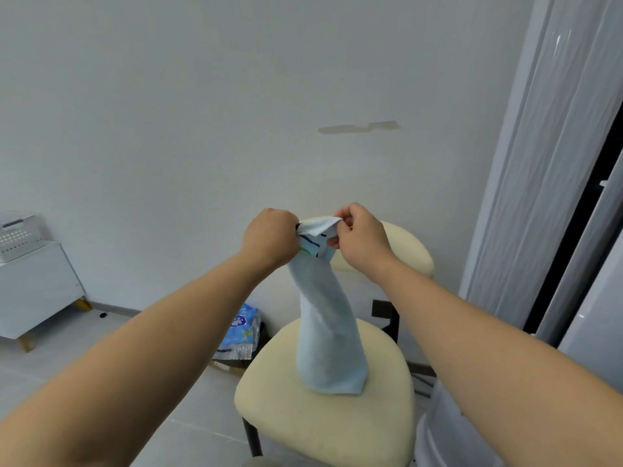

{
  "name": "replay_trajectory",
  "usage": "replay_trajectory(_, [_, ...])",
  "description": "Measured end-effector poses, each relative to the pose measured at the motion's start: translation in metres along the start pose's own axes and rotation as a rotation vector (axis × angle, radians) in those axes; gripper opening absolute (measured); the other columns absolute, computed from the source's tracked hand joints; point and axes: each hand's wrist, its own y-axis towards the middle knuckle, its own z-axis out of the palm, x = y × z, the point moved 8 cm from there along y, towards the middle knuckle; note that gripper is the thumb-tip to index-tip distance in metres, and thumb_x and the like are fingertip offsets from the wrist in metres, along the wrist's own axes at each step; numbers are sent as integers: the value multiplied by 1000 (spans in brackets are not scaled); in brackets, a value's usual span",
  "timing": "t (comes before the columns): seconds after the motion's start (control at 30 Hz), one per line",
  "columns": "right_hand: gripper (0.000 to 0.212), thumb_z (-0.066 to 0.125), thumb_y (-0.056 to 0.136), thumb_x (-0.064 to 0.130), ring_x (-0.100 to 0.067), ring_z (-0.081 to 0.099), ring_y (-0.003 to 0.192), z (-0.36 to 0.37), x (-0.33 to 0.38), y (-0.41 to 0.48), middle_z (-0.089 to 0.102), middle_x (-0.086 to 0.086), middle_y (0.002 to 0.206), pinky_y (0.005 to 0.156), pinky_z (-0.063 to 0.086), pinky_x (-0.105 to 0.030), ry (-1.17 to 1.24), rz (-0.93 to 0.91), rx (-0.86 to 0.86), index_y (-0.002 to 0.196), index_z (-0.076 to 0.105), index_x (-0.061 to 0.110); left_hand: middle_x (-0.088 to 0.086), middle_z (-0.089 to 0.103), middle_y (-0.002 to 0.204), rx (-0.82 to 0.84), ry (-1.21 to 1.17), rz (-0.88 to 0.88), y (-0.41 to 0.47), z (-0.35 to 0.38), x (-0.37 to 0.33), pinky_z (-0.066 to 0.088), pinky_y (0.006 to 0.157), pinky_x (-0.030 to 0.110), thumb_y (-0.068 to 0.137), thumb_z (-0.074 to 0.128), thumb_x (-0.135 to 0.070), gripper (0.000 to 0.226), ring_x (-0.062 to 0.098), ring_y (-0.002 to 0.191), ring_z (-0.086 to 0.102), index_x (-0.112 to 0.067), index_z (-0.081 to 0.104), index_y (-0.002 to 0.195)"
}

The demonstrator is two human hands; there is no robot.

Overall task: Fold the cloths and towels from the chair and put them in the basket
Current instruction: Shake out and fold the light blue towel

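White perforated basket [17, 235] sits at the far left edge of the frame on a white cabinet [37, 291]. Left of centre, a blue plastic pack [241, 328] lies on the floor. At mid-frame the left grip [269, 239] clutches the top edge of a pale blue towel [328, 332], which hangs down to the seat of the cream chair [303, 426]. Just to the right, the right grip [362, 239] pinches the same top edge.

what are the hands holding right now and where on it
Both the left hand and right hand pinch the light blue towel at its top edge; its lower end rests on the chair seat.
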Motion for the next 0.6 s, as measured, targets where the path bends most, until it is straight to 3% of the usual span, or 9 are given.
replay_trajectory(0.1, [10,50,92,15,-18,65,82,-5,8,1,65,4,84,73,54,-32,-103,-55,-48,94,60,17,7,52,69,-25,-219,-237,0,1,24,35,50,30,74,43,-4,10,31,66,52,-7,51,68])
replay_trajectory(0.17, [6,57,88,17,-16,57,74,-7,13,1,61,6,79,62,45,-23,-187,-109,-34,92,60,18,11,57,77,-46,-474,-353,1,6,35,51,53,36,75,38,-1,20,34,69,59,-4,57,78])
replay_trajectory(0.27, [13,66,85,27,-15,54,70,-6,16,2,60,3,76,55,39,-25,-294,-186,-25,84,56,19,13,56,98,-48,-784,-416,1,15,37,61,62,43,84,40,6,25,27,76,58,-5,58,96])
replay_trajectory(0.33, [23,67,85,32,-17,49,66,-10,15,5,56,1,71,53,36,-28,-323,-174,-68,76,51,17,10,54,97,-76,-643,-304,4,8,30,57,66,40,80,53,10,23,28,82,56,-6,57,96])
replay_trajectory(0.4, [37,65,88,39,-18,42,60,-17,12,9,50,0,65,53,34,-31,-313,-124,-127,69,45,15,8,50,91,-156,-388,-119,4,-2,18,41,64,35,81,48,5,18,28,80,50,-7,54,92])
replay_trajectory(0.47, [47,62,91,44,-19,36,58,-25,9,12,41,0,60,52,29,-34,-306,-81,-187,63,39,15,6,44,85,-225,-294,-13,2,-7,11,34,62,33,83,43,-1,10,29,74,46,-9,49,86])
replay_trajectory(0.6, [51,59,95,40,-19,39,55,-32,3,15,41,0,54,58,31,-31,-330,-57,-198,57,40,13,5,44,89,-185,-220,30,-2,-2,9,42,59,35,79,51,-6,8,25,72,46,-9,50,86])
